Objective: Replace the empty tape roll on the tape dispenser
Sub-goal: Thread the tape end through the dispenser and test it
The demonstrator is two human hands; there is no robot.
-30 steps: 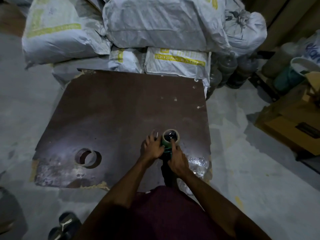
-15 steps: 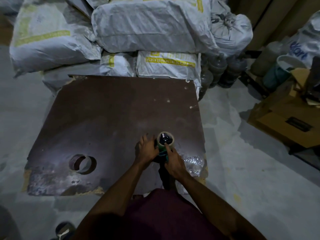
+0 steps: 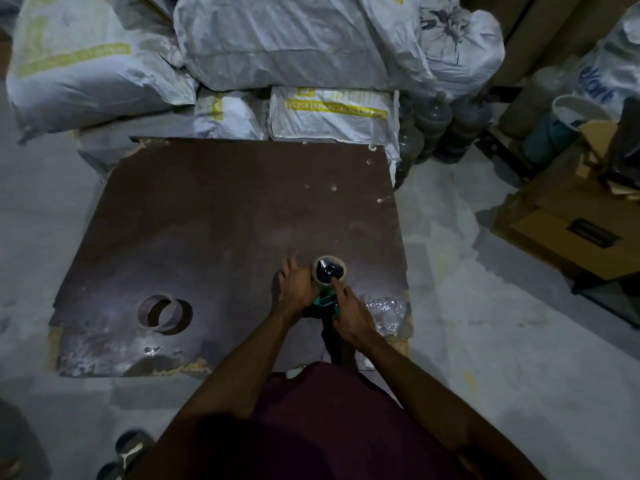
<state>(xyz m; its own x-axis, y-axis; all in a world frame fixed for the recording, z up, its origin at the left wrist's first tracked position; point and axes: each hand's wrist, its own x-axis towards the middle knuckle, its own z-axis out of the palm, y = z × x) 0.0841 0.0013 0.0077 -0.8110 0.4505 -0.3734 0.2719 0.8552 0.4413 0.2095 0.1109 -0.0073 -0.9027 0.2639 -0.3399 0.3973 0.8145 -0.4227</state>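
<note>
Both hands gripped a green plastic tape dispenser (image 3: 325, 301); left hand (image 3: 296, 289) beside, right hand (image 3: 349, 315) just below the beige tape roll (image 3: 329, 269).

Tan tape roll (image 3: 329, 270) on teal dispenser (image 3: 325, 302); empty core (image 3: 160, 312) apart

Counter (image 3: 214, 216) set before stacked sacks (image 3: 277, 46).
Tape dispenser (image 3: 327, 299) placed near right; empty roll (image 3: 161, 313) laid left; boxes (image 3: 568, 230) right.

A dim storeroom or warehouse corner. Stacked white woven sacks (image 3: 277, 39) with yellow print line the back, dusty large bottles (image 3: 446, 133) and cardboard cartons (image 3: 568, 233) crowd the right, and a worn brown board (image 3: 225, 220) lies on the bare concrete floor (image 3: 485, 341).
</note>
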